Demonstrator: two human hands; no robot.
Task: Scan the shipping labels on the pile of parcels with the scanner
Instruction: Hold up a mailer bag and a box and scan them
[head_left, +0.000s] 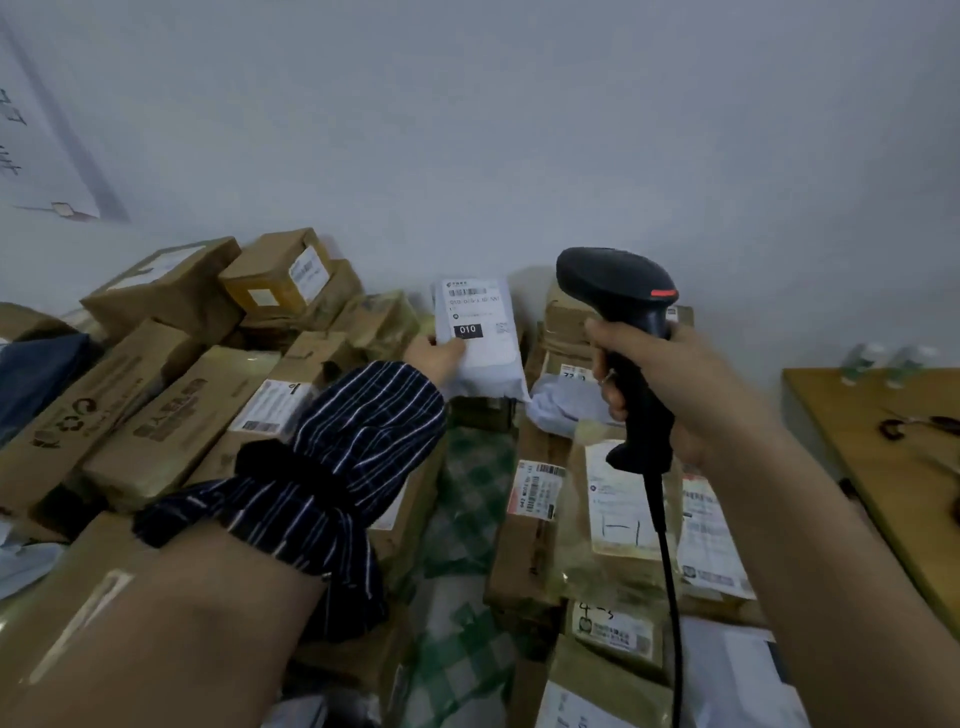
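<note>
My left hand pinches the lower left edge of a white poly-mailer parcel and holds it up above the pile, its shipping label with a black "010" box facing me. To its right, my right hand grips the handle of a black corded scanner. The scanner's head sits level with the parcel's top and points left toward it. A striped dark sleeve covers my left wrist.
Brown cardboard parcels are heaped on the left, and more labelled boxes are stacked on the right. A green checked cloth shows between them. A wooden table stands at the right edge, against the white wall.
</note>
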